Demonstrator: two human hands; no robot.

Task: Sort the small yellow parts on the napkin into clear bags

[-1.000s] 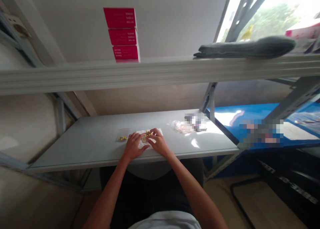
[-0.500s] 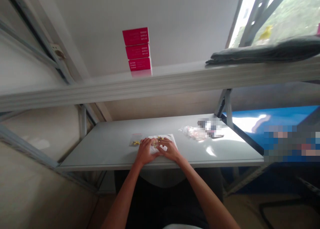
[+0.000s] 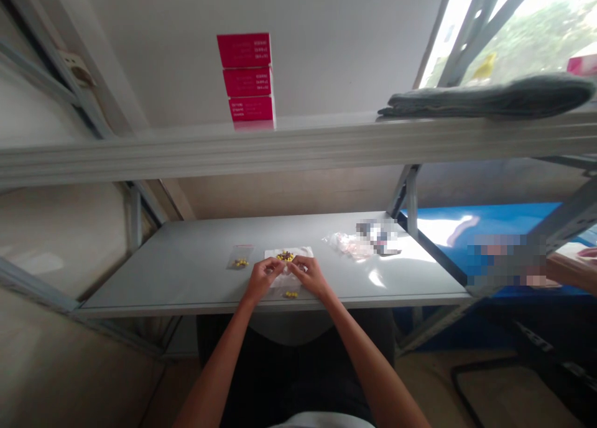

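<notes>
Both of my hands meet over the front part of the grey tabletop (image 3: 186,260), fingers closed in a pinch. My left hand (image 3: 264,275) and my right hand (image 3: 308,275) grip the upper edge of a small clear plastic bag (image 3: 280,290). Several yellow bead-like pieces (image 3: 291,295) lie at the bag's lower end, close to the table's front edge. Just beyond my fingertips, a pile of yellow and dark bead-like pieces (image 3: 285,255) rests on a white sheet (image 3: 305,252). Left of my hands lies a second clear bag (image 3: 242,252) with yellow pieces inside.
Crumpled clear packaging (image 3: 353,246) lies to the right, beside a blurred-out object. Above the table runs a shelf (image 3: 298,143) carrying red boxes (image 3: 247,81) and folded grey cloth (image 3: 485,98). Another person's arm (image 3: 569,271) shows at the far right, near a blue surface.
My hands have drawn back from the pile on the white sheet. They now pinch a clear bag with yellow pieces in front of it. The view has shifted slightly.
</notes>
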